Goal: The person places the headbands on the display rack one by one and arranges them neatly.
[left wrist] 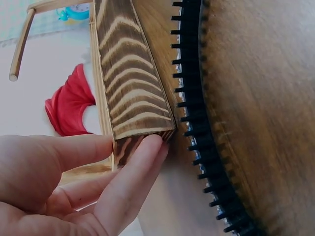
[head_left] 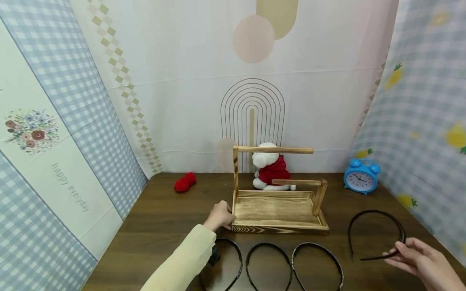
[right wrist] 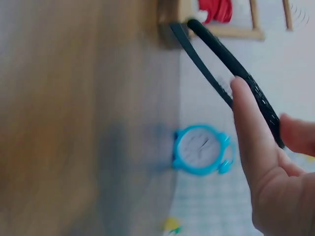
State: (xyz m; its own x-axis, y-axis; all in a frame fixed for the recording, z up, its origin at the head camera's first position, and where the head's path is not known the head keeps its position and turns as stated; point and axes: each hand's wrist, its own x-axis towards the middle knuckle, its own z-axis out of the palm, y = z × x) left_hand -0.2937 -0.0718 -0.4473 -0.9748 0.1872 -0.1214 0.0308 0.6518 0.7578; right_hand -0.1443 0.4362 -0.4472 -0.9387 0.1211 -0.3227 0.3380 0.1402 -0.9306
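Observation:
A wooden stand with a shallow tray and two horizontal rods sits mid-table. My left hand grips its front left corner; in the left wrist view the fingertips pinch the striped wooden end. On the right, my right hand pinches a black headband by one side, held up over the table. The right wrist view shows this headband between thumb and fingers. Three more dark headbands lie in front of the stand: left, middle and right.
Behind the stand sits a white plush toy in red clothing. A blue alarm clock stands at the back right, and a red fuzzy item lies at the back left. Patterned cloths hang behind and beside the table.

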